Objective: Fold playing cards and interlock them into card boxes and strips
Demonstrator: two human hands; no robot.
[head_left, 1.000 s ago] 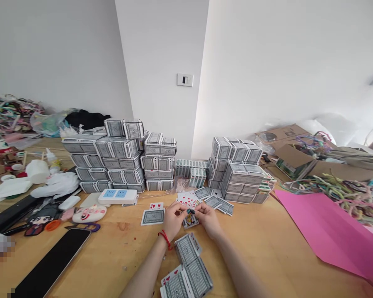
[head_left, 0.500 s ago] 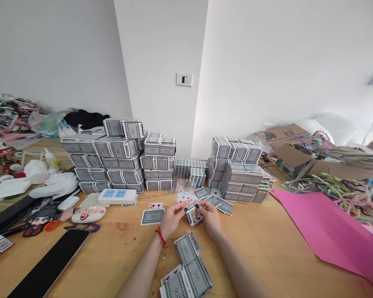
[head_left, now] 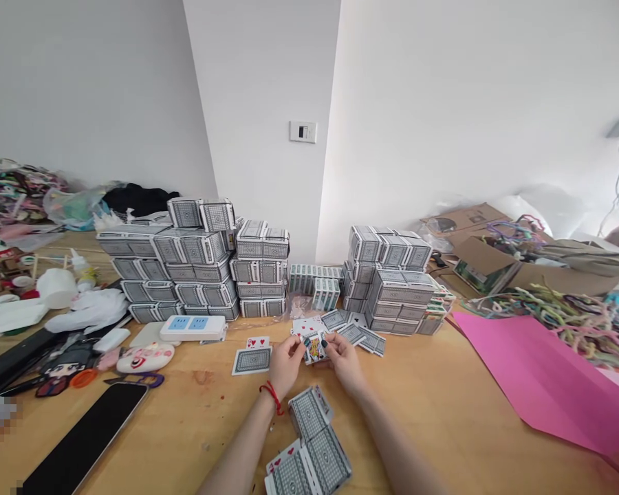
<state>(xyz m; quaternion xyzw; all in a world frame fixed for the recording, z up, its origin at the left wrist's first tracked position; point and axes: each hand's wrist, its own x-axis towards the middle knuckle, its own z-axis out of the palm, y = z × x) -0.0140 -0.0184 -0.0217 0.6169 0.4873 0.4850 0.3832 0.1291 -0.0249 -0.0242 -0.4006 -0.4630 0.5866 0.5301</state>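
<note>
Between my two hands is a playing card (head_left: 314,349) with a court figure on its face, pinched at its edges. My left hand (head_left: 287,359), with a red string on the wrist, grips the left side. My right hand (head_left: 342,357) grips the right side. Nearer me lies a joined form of folded cards (head_left: 317,433) with patterned grey backs and a heart card tucked in at the left. Just beyond my fingers, loose cards (head_left: 355,333) are spread on the table. Left of my left hand lie a face-down card (head_left: 252,360) and a nine of hearts (head_left: 258,342).
Stacked card blocks (head_left: 196,268) rise at back left, others (head_left: 399,295) at back right, with small card boxes (head_left: 322,285) between. A power strip (head_left: 193,327), a phone (head_left: 87,436) and a purple cutter (head_left: 144,379) lie left. Pink paper (head_left: 541,378) covers the right side.
The court card has turned from a tilted angle to more upright, its face now showing more fully. Both hands still pinch it; the view has shifted slightly.
</note>
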